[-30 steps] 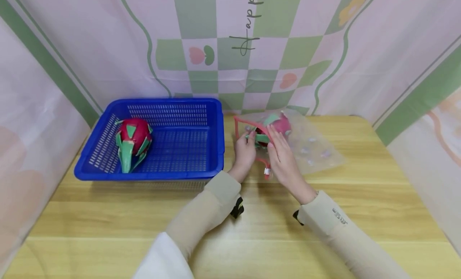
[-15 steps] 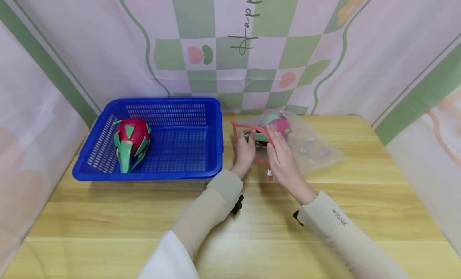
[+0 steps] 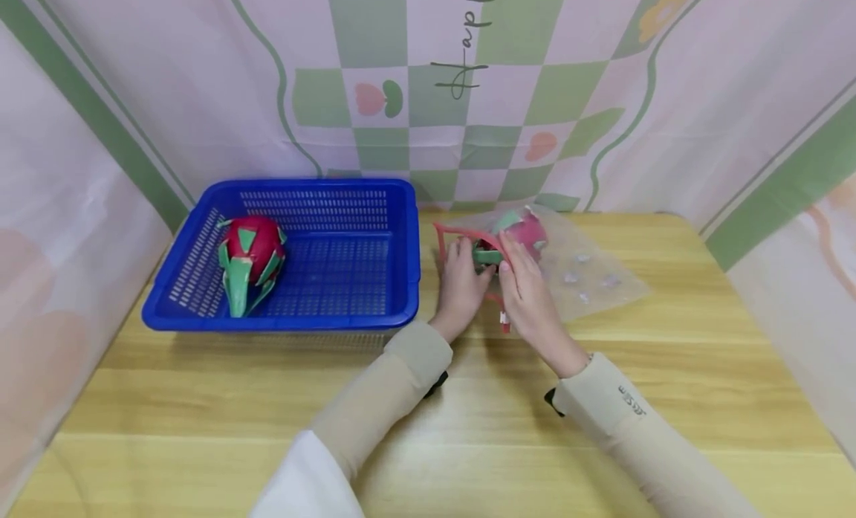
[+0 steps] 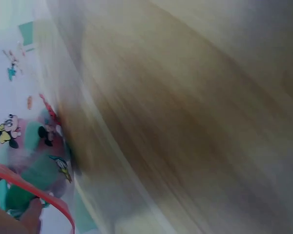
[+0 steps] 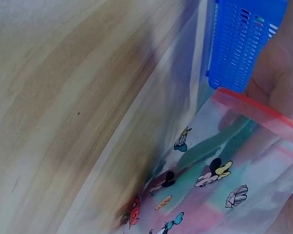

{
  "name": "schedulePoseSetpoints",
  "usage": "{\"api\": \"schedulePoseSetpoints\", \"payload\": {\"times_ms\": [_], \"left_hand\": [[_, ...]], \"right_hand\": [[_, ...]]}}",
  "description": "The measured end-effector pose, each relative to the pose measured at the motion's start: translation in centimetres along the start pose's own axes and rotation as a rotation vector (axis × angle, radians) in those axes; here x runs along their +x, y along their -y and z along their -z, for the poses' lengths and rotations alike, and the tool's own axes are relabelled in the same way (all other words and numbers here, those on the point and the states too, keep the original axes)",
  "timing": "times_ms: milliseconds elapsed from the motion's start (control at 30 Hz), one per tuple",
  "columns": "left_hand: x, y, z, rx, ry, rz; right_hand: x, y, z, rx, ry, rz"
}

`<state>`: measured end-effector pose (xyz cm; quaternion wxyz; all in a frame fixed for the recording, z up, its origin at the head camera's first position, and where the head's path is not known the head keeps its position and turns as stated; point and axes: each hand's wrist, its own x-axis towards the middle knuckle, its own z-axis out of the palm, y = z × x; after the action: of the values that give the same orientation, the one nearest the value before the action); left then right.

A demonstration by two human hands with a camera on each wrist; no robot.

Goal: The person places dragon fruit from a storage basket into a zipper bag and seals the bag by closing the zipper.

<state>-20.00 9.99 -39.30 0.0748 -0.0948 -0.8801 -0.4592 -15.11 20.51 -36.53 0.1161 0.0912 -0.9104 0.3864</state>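
Standing by, I see the left hand (image 3: 461,286) at the red-edged mouth of a clear plastic zip bag printed with cartoon figures (image 3: 565,280). Its thumb and fingers are parted about a green leaf (image 3: 487,256) at the near end of a red, rounded dragon fruit (image 3: 530,234). They seem to grip that end, though the film and the hand hide part of the contact. The fruit lies inside the bag, just beyond the left fingertips, its pink far end showing through.

The right hand (image 3: 530,296) has its fingers straight and pressed together along the bag's red edge, thumb alongside, apparently pinching it; that hold is probably what keeps the soft mouth gaping around the left fingers. A white slider (image 3: 504,319) sits on the red strip nearer the person than the right thumb. Beyond the right fingers the bag fans out flat over the wood-grain desk (image 3: 414,458), which likely steadies it.

Left of the left fingers stands a blue rectangular plastic basket with slotted walls (image 3: 287,325), conveniently near, holding a second dragon fruit (image 3: 257,239) whose long leaf points toward the person.

Both forearms, in beige sleeves, slant inward from the near side, bringing the hands close together.
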Motion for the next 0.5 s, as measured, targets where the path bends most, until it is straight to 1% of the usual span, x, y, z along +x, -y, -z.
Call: {"api": "schedulePoseSetpoints", "payload": {"times_ms": [67,133,233,300,367,500], "left_hand": [[-0.1,0.2,0.0,0.034,-0.003,-0.074],[-0.1,0.6,0.0,0.055,-0.027,-0.149],[-0.1,1.0,0.0,0.099,-0.05,-0.224],[-0.1,1.2,0.0,0.119,-0.062,-0.257],[-0.1,1.4,0.0,0.136,-0.075,-0.275],[-0.1,1.6,-0.1,0.142,-0.101,-0.275]], "right_hand": [[0.0,0.0,0.1,0.006,-0.004,0.004],[0.0,-0.1,0.1,0.01,-0.012,0.011],[-0.1,-0.2,0.2,0.01,-0.02,0.022],[-0.1,-0.2,0.3,0.005,-0.023,0.03],[-0.2,-0.3,0.3,-0.008,-0.017,0.035],[-0.6,-0.4,0.4,-0.046,0.011,0.05]]}}
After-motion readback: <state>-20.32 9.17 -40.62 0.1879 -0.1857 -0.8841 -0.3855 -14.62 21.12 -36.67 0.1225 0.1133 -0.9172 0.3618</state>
